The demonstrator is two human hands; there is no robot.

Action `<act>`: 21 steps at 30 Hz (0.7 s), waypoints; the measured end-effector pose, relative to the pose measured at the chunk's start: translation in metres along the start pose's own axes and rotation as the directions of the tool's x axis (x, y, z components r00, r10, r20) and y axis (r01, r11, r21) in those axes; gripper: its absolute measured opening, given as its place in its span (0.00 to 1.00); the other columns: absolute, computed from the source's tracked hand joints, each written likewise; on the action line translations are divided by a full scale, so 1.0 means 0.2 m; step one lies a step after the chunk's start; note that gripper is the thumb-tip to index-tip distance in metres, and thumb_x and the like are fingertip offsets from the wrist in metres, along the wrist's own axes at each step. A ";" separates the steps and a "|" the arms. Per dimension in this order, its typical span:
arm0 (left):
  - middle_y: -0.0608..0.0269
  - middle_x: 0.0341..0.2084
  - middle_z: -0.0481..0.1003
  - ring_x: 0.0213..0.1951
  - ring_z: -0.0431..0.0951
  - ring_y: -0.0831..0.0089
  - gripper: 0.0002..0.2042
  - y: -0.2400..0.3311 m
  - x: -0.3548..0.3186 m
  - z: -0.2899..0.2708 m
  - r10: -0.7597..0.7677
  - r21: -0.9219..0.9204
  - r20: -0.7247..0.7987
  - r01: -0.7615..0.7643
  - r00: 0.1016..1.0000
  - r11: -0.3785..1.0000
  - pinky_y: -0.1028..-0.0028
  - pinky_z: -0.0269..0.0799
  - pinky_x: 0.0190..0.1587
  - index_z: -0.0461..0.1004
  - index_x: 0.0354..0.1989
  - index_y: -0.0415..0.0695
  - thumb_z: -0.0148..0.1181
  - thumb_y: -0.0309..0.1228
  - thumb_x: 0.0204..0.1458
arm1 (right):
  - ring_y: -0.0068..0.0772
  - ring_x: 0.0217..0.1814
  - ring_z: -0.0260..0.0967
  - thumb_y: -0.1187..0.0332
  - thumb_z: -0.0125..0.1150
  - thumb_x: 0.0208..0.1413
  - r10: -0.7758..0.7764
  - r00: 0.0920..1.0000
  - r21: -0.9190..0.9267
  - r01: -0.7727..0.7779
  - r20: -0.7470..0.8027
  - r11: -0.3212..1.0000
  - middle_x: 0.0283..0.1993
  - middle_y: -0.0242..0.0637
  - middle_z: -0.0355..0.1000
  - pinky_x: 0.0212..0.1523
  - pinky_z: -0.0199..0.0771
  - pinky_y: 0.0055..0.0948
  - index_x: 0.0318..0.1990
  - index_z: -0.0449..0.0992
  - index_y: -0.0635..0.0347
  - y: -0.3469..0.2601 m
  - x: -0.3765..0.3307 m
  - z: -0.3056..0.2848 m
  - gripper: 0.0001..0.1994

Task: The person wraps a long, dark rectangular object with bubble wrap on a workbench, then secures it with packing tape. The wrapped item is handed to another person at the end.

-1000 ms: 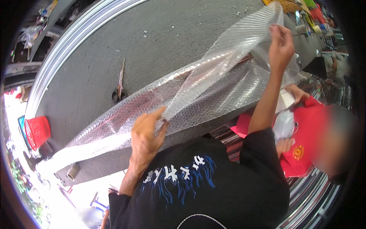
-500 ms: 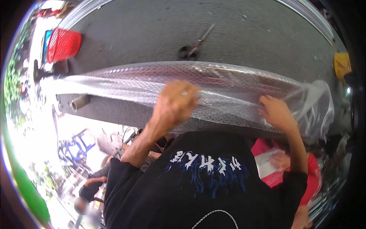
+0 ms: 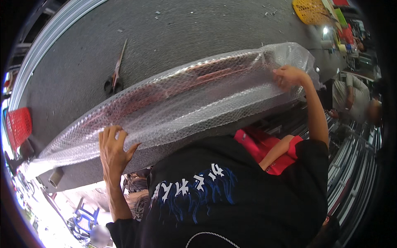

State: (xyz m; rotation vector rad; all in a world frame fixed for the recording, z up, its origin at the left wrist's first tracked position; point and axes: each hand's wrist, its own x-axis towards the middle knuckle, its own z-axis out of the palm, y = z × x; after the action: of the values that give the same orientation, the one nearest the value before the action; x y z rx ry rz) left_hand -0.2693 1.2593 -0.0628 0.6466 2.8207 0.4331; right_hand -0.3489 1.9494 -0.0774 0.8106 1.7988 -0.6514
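A long bundle in clear bubble wrap [image 3: 173, 103] lies across the grey table, with something reddish-brown showing through the film. My left hand [image 3: 113, 151] rests on its near side toward the left, fingers spread and thumb out to the side. At the bundle's right end, where the film bunches up loosely, my right hand [image 3: 289, 77] has its fingers curled in on the wrap; the fingertips are slightly blurred. Scissors with dark handles [image 3: 114, 80] lie beyond the bundle, blades pointing away.
A red basket [image 3: 19, 128] is at the left, with a cardboard tube [image 3: 56, 177] near the table's front edge. A yellow basket [image 3: 310, 11] stands at the far right. Long metal profiles [image 3: 351, 173] lie at the right, near another person [image 3: 351, 93]. Someone in red [image 3: 269, 149] is close by.
The view has swung to the right. My left hand has moved left along the bundle and its fingers have spread. My right hand has shifted to the bunched right end.
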 end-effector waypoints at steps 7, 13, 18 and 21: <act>0.58 0.45 0.78 0.46 0.78 0.56 0.31 0.24 0.13 0.10 0.137 -0.066 0.047 -0.133 0.990 0.989 0.58 0.74 0.49 0.81 0.53 0.45 0.81 0.19 0.33 | 0.59 0.46 0.84 0.55 0.66 0.65 -0.381 0.602 -0.660 -0.349 -0.702 0.665 0.39 0.51 0.83 0.50 0.83 0.55 0.44 0.83 0.66 0.16 -0.13 -0.03 0.19; 0.58 0.42 0.78 0.44 0.77 0.60 0.24 0.52 0.36 0.26 0.329 -0.043 0.077 -0.327 0.941 0.944 0.62 0.75 0.48 0.81 0.56 0.44 0.68 0.19 0.47 | 0.53 0.58 0.75 0.63 0.69 0.64 -0.962 0.230 -0.657 0.704 -0.145 0.268 0.54 0.48 0.76 0.59 0.74 0.47 0.48 0.79 0.59 -0.15 -0.15 0.51 0.12; 0.57 0.43 0.77 0.44 0.77 0.60 0.22 0.66 0.43 0.31 0.398 0.002 0.137 -0.402 0.907 0.916 0.63 0.74 0.48 0.79 0.55 0.38 0.70 0.28 0.50 | 0.54 0.68 0.66 0.54 0.74 0.59 -0.957 0.257 -0.783 0.564 -0.135 0.262 0.67 0.45 0.67 0.68 0.67 0.54 0.65 0.74 0.53 -0.11 -0.08 0.70 0.29; 0.54 0.43 0.76 0.45 0.76 0.59 0.23 0.74 0.41 0.31 0.390 0.034 0.147 -0.398 0.909 0.917 0.62 0.74 0.48 0.79 0.55 0.37 0.69 0.31 0.51 | 0.60 0.79 0.56 0.46 0.78 0.54 -0.962 0.249 -0.700 0.668 -0.109 0.252 0.74 0.49 0.62 0.76 0.58 0.60 0.74 0.68 0.50 0.00 -0.14 0.74 0.43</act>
State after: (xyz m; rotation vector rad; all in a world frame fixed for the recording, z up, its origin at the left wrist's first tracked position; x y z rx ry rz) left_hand -0.2668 1.4377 -0.0837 1.2213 2.5758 0.3481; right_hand -0.2566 1.8331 -0.1012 -0.6536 2.7827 -0.5445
